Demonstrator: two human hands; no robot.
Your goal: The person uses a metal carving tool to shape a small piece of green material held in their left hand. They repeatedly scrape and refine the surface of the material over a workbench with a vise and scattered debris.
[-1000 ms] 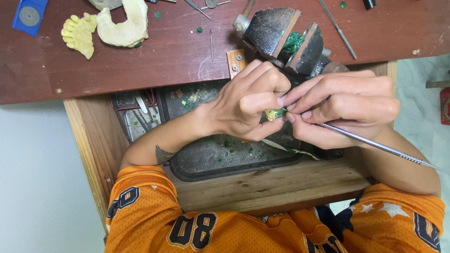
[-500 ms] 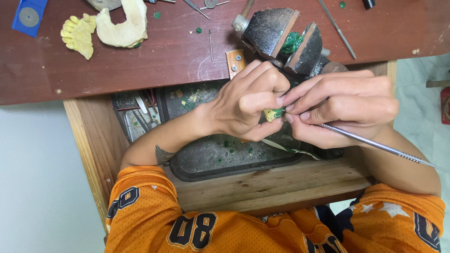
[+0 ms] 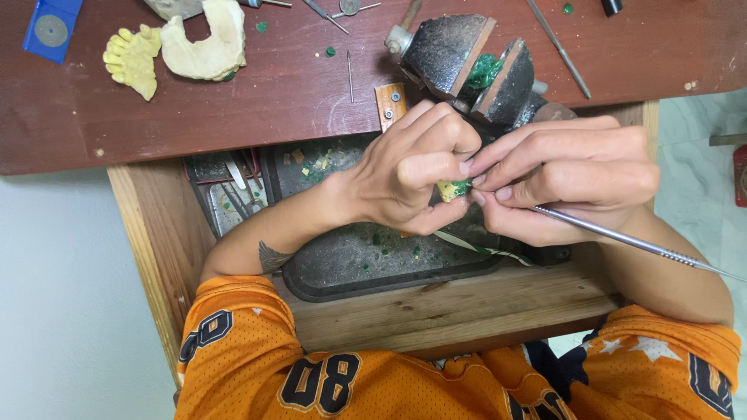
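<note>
Little moved since earlier frame: hands steady. Left hand (image 3: pixel 405 175) pinches small green-yellow wax piece (image 3: pixel 454 189) over dark tray (image 3: pixel 350 268); right hand (image 3: pixel 564 175) grips thin metal carving tool (image 3: pixel 622 241), tip at piece. Fine carving underway; next stroke needs light, steady pressure.

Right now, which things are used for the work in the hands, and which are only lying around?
In use:
left hand
right hand
small yellow-green piece pinched between both hands
thin metal tool in the right hand

Lying about:
pale dental casts
blue case
vise
dark tray
</note>
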